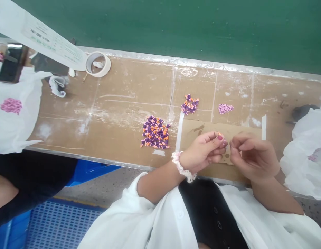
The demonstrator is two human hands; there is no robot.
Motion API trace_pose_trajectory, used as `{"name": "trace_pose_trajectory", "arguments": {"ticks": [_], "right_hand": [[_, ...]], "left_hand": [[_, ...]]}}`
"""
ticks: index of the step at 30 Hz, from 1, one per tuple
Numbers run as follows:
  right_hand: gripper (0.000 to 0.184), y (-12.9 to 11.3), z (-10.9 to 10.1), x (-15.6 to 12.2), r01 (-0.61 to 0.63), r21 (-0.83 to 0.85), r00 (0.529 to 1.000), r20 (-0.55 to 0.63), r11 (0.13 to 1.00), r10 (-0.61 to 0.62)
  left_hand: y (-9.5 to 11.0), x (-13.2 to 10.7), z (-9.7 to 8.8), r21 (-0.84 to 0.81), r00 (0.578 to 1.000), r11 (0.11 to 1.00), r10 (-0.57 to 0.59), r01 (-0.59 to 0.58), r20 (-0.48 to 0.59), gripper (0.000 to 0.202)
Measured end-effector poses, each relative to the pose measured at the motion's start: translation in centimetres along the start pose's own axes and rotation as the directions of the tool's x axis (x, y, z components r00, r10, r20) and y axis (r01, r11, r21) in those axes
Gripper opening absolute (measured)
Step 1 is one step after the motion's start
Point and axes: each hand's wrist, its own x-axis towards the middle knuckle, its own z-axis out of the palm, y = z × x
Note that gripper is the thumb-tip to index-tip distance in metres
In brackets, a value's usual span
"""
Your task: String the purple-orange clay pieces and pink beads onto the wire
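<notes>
My left hand (pixel 205 152) is pinched shut on a tiny orange and purple piece (pixel 219 135) at its fingertips. My right hand (pixel 252 156) is curled with fingers pinched close to the left fingertips; what it holds is too small to make out. Both hands hover over a taped cardboard sheet (pixel 199 129) near the table's front edge. A large pile of purple and orange pieces (pixel 155 132) lies left of my hands. A smaller pile of the same pieces (pixel 190 104) and a small heap of pink beads (pixel 225 108) lie farther back.
A roll of masking tape (pixel 98 64) sits at the back left. White plastic bags lie at the left (pixel 17 107) and right (pixel 305 152) ends of the brown table (pixel 111 114). Another person's dark-clothed arm (pixel 28 180) is at the left, above a blue crate (pixel 59 224).
</notes>
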Motion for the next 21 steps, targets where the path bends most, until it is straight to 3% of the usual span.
{"name": "trace_pose_trajectory", "arguments": {"ticks": [10,21], "right_hand": [[0.035,0.1,0.2,0.0,0.035,-0.040,0.999,0.030,0.999,-0.034],[0.034,0.1,0.5,-1.2,-0.060,-0.091,0.998,-0.029,0.994,0.058]], "left_hand": [[-0.1,0.2,-0.3,0.002,0.999,1.000,-0.028,0.028,0.029,0.036],[-0.5,0.3,-0.1,0.062,0.997,0.996,0.066,-0.063,-0.044,0.040]]}}
